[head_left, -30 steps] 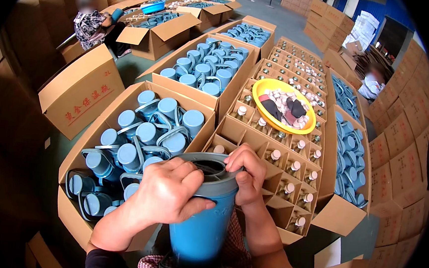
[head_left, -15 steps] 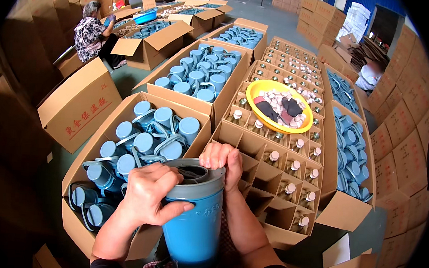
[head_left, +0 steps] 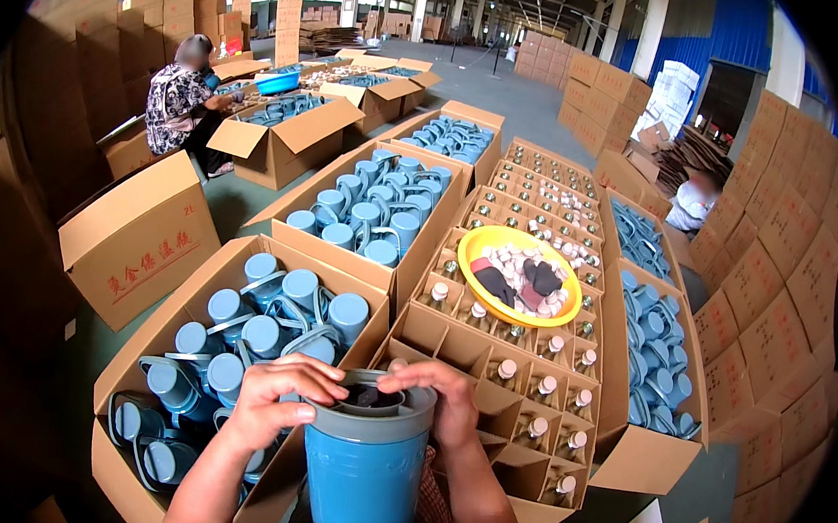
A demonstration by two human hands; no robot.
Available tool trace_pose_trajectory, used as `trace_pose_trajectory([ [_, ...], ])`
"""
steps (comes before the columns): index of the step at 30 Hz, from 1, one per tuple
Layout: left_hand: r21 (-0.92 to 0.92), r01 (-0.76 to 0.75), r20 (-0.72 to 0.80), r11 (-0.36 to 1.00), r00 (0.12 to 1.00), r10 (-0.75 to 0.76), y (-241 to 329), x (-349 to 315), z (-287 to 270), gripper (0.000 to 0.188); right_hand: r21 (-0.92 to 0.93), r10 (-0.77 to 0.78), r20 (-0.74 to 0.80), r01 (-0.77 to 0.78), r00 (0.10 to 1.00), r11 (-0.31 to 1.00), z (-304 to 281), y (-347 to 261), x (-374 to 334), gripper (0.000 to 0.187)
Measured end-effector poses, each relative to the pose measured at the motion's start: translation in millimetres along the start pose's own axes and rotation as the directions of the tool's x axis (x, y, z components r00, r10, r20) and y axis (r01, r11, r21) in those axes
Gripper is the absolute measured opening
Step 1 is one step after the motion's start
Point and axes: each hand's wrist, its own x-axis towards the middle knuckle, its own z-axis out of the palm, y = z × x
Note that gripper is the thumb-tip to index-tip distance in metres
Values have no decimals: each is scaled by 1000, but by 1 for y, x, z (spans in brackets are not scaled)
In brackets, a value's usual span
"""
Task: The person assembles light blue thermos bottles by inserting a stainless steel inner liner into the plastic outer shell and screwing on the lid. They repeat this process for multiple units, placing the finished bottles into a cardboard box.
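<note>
A blue thermos casing point(head_left: 363, 481) stands upright between my forearms, close to my body, with a broad grey ring on top around a round, dark opening. My left hand point(head_left: 275, 399) curls over the ring's left side, fingertips at the opening and thumb against the outer edge. Over the right side bend the fingers of my right hand point(head_left: 446, 399), their tips also by the opening. To the left, an open carton point(head_left: 127, 474) holds several similar blue casings point(head_left: 226, 374) with strap handles. The casing's lower end is cut off by the picture edge.
A divided carton point(head_left: 412, 331) on the right holds glass bottles point(head_left: 546, 385) with pale caps. A yellow basin point(head_left: 541, 320) of small pale pieces and dark gloves rests on it. More casing cartons point(head_left: 651, 462) flank it. One person point(head_left: 179, 109) sits far left, another point(head_left: 692, 203) far right.
My view has tipped up. Both hands have shifted on the ring: my right fingers have moved from its far edge to the opening, and my left fingers have loosened and straightened somewhat.
</note>
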Motion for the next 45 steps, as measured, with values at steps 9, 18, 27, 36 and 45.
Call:
trace_pose_trajectory([
  [9,509,-185,174,841,979,110,34,37,54,21,567,-135,127,40,983,823,1,40,22,87],
  [18,563,-106,115,820,992,48,43,50,57,31,509,207,-275,-40,939,860,17,16,25,83],
  [27,-51,-100,102,994,989,104,-11,14,9,32,-251,-194,26,194,981,948,14,-27,10,66],
  [36,-741,553,101,381,652,-752,-62,-26,93,41,-207,138,486,-39,863,978,34,-112,33,27],
  [45,-818,571,449,72,711,-541,-56,-55,143,41,-870,422,472,331,774,366,98,-194,37,30],
])
